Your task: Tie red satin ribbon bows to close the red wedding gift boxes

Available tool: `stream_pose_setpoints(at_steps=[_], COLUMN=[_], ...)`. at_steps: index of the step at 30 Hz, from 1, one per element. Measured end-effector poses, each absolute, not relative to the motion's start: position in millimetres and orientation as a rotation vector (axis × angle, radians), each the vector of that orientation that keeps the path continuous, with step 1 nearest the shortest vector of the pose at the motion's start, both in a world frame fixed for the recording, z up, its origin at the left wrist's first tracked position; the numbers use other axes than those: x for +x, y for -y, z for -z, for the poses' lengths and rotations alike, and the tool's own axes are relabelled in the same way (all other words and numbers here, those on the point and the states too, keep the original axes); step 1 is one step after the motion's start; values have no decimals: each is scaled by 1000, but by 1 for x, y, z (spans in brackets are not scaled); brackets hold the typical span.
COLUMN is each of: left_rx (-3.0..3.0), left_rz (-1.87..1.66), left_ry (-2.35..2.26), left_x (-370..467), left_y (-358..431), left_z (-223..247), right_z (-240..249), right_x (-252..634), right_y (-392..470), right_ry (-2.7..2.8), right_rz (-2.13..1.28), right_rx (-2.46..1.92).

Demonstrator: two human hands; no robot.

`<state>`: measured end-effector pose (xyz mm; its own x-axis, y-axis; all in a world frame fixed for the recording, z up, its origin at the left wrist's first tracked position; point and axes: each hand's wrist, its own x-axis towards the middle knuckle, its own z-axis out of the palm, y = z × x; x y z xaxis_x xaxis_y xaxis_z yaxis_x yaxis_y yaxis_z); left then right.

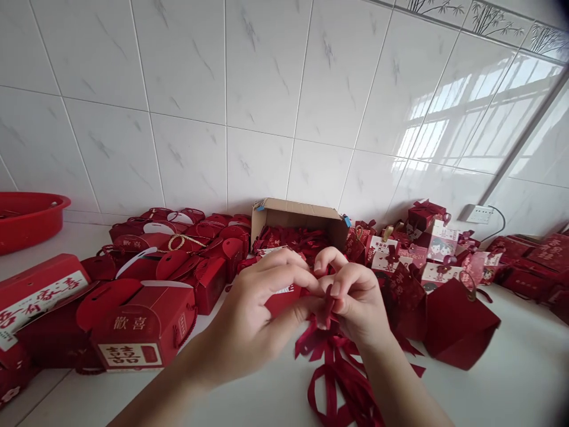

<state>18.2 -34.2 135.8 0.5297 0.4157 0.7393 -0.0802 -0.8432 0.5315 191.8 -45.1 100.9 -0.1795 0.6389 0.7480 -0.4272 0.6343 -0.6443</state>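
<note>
My left hand (267, 302) and my right hand (358, 296) meet in front of the cardboard box, fingertips pinched together. Between them is a dark red ribbon (329, 307), whose short end hangs below the fingertips. Both hands grip this ribbon; the exact hold at the left fingertips is partly hidden. Loose red ribbons (344, 379) lie in a tangle on the white surface below my right hand. Behind my left hand a red piece with white print (282, 301) is partly covered.
A cardboard box (302, 207) with red ribbons stands by the tiled wall. Red gift boxes (133, 326) crowd the left, near a red basin (33, 228). More small boxes (462, 323) sit at the right, beside a white power strip (479, 213).
</note>
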Motion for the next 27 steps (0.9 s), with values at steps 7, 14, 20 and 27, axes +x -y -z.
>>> stream_pose_setpoints(at_steps=[7, 14, 20, 27], left_rx=[2397, 2483, 2602, 2462], left_rz=[-1376, -1362, -1444, -1399], left_ry=[-272, -258, -310, -385], left_x=[11, 13, 13, 23], left_y=[25, 24, 19, 3], left_z=[-140, -141, -140, -127], right_z=[-117, -122, -121, -116], right_x=[204, 203, 206, 208], right_y=[52, 58, 58, 45], right_ry=[1718, 1773, 1814, 1773], right_rz=[-664, -649, -576, -630], right_rx=[-374, -373, -443, -542])
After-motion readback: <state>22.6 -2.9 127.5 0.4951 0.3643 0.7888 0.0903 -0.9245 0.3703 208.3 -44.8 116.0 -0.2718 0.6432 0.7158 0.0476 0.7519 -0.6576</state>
